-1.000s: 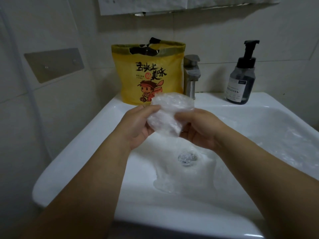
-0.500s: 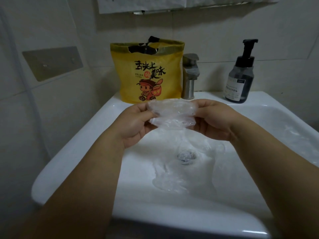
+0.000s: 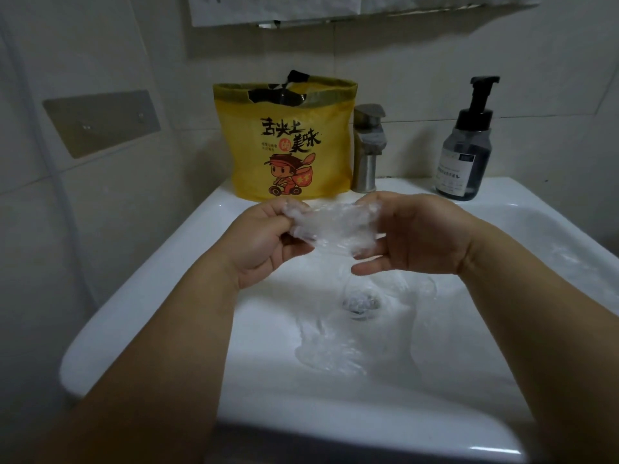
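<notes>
A crumpled clear plastic bag is stretched between my two hands above the white sink basin. My left hand pinches its left end with thumb and curled fingers. My right hand grips its right end, the lower fingers extended beneath it. More clear plastic film lies in the basin around the drain.
A yellow printed bag stands on the sink's back ledge, left of a metal faucet. A dark pump bottle is at the back right. Tiled walls close in on the left and behind.
The bunched plastic has been pulled wider and flatter between my hands, which moved apart and slightly lower toward the basin.
</notes>
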Tool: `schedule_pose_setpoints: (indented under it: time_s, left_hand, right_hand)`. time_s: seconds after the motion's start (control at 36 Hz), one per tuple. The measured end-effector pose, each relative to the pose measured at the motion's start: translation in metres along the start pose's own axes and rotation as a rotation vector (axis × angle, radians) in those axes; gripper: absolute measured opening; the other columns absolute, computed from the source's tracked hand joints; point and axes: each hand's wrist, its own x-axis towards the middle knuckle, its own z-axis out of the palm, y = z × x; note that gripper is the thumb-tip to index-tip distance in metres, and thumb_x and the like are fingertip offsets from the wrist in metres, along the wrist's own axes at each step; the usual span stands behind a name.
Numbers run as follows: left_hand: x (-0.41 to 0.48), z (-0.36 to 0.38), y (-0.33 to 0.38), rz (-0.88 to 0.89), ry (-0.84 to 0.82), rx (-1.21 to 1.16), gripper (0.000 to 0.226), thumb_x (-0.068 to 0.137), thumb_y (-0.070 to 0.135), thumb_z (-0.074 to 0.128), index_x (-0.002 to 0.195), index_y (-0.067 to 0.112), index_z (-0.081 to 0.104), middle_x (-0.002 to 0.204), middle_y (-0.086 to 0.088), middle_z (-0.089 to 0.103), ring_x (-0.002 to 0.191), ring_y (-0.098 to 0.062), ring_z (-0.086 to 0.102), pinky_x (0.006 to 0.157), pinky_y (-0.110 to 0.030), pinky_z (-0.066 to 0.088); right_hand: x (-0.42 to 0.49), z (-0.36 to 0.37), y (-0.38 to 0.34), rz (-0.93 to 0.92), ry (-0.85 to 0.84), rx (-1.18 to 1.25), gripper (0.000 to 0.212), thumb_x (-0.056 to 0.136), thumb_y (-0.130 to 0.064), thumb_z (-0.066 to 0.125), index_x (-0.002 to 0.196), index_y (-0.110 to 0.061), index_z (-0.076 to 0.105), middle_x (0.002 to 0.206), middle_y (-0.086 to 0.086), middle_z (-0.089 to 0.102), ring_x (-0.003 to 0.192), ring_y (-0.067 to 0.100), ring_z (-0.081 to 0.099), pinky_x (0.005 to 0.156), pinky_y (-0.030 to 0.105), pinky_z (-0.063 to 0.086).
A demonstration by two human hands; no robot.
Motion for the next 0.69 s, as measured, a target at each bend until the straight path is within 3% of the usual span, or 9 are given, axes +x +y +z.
schedule_pose_setpoints:
  time_s: [0.08, 0.19, 0.25, 0.33, 0.44, 0.5, 0.53, 0.61, 0.69]
  left_hand:
    - [0.001, 0.0, -0.001, 0.023, 0.042, 0.036, 0.039, 0.092, -0.018, 0.032, 0.079, 0.008, 0.059, 0.078, -0.009, 0.063, 0.065, -0.014, 0.063, 0.054, -0.021, 0.055]
    - [0.002, 0.002, -0.001, 0.047, 0.06, 0.025, 0.039, 0.094, -0.015, 0.033, 0.078, 0.009, 0.059, 0.079, -0.008, 0.065, 0.068, -0.015, 0.063, 0.055, -0.022, 0.056]
    - [0.001, 0.002, 0.001, 0.051, 0.056, -0.005, 0.038, 0.096, -0.011, 0.034, 0.078, 0.01, 0.06, 0.069, -0.004, 0.066, 0.062, -0.013, 0.063, 0.054, -0.022, 0.055]
    - [-0.003, 0.002, 0.004, 0.008, -0.004, -0.094, 0.035, 0.096, 0.0, 0.032, 0.079, 0.006, 0.062, 0.058, -0.004, 0.062, 0.055, -0.014, 0.06, 0.052, -0.024, 0.055]
    - [-0.003, 0.001, 0.005, -0.043, 0.058, -0.024, 0.058, 0.1, 0.033, 0.034, 0.06, 0.009, 0.069, 0.062, -0.005, 0.064, 0.061, -0.018, 0.062, 0.052, -0.027, 0.055]
    - [-0.001, 0.005, 0.002, -0.039, 0.163, 0.096, 0.051, 0.097, 0.043, 0.047, 0.063, 0.01, 0.064, 0.057, -0.001, 0.064, 0.06, -0.015, 0.064, 0.053, -0.026, 0.055]
    - [0.0, 0.005, 0.0, -0.015, 0.2, 0.167, 0.04, 0.094, 0.038, 0.057, 0.065, 0.01, 0.063, 0.057, 0.002, 0.064, 0.063, -0.015, 0.065, 0.055, -0.025, 0.055]
    - [0.001, 0.004, -0.006, 0.051, 0.201, 0.291, 0.024, 0.083, 0.018, 0.073, 0.062, 0.013, 0.061, 0.062, 0.004, 0.066, 0.069, -0.013, 0.064, 0.063, -0.024, 0.054]
    - [0.0, 0.004, -0.005, 0.068, 0.168, 0.256, 0.017, 0.075, 0.005, 0.077, 0.069, 0.013, 0.063, 0.086, -0.007, 0.066, 0.073, -0.014, 0.065, 0.064, -0.02, 0.054]
  right_hand:
    - [-0.002, -0.001, -0.001, 0.048, -0.073, 0.072, 0.024, 0.074, -0.028, 0.057, 0.087, -0.015, 0.072, 0.093, 0.015, 0.063, 0.076, 0.034, 0.06, 0.077, 0.052, 0.056]
    - [0.0, 0.002, -0.001, 0.058, 0.046, 0.079, 0.038, 0.084, -0.045, 0.051, 0.078, -0.013, 0.072, 0.088, 0.016, 0.061, 0.071, 0.032, 0.063, 0.075, 0.048, 0.058]
    - [0.003, 0.004, 0.001, 0.037, 0.181, 0.043, 0.04, 0.093, -0.038, 0.05, 0.075, -0.009, 0.069, 0.077, 0.012, 0.062, 0.066, 0.026, 0.064, 0.067, 0.04, 0.06]
    - [0.006, 0.007, 0.003, -0.057, 0.301, -0.042, 0.022, 0.094, -0.023, 0.056, 0.088, -0.004, 0.064, 0.076, 0.011, 0.064, 0.065, 0.019, 0.064, 0.059, 0.028, 0.059]
    - [0.007, 0.007, 0.006, -0.124, 0.364, -0.213, 0.024, 0.084, -0.01, 0.066, 0.095, 0.011, 0.064, 0.093, 0.021, 0.065, 0.08, 0.024, 0.064, 0.064, 0.026, 0.059]
    - [0.008, 0.011, 0.008, -0.147, 0.372, -0.298, 0.011, 0.081, -0.002, 0.068, 0.086, 0.007, 0.067, 0.09, 0.018, 0.068, 0.08, 0.022, 0.066, 0.068, 0.026, 0.059]
    - [0.008, 0.013, 0.008, -0.162, 0.374, -0.321, 0.002, 0.08, 0.002, 0.068, 0.081, 0.003, 0.067, 0.087, 0.016, 0.068, 0.08, 0.022, 0.066, 0.07, 0.027, 0.06]
    - [0.009, 0.015, 0.009, -0.203, 0.397, -0.373, 0.016, 0.077, 0.013, 0.066, 0.081, -0.003, 0.065, 0.088, 0.015, 0.066, 0.083, 0.026, 0.066, 0.075, 0.029, 0.059]
    - [0.009, 0.015, 0.01, -0.218, 0.421, -0.455, 0.026, 0.076, 0.016, 0.066, 0.089, -0.006, 0.064, 0.099, 0.014, 0.064, 0.091, 0.028, 0.065, 0.079, 0.029, 0.058]
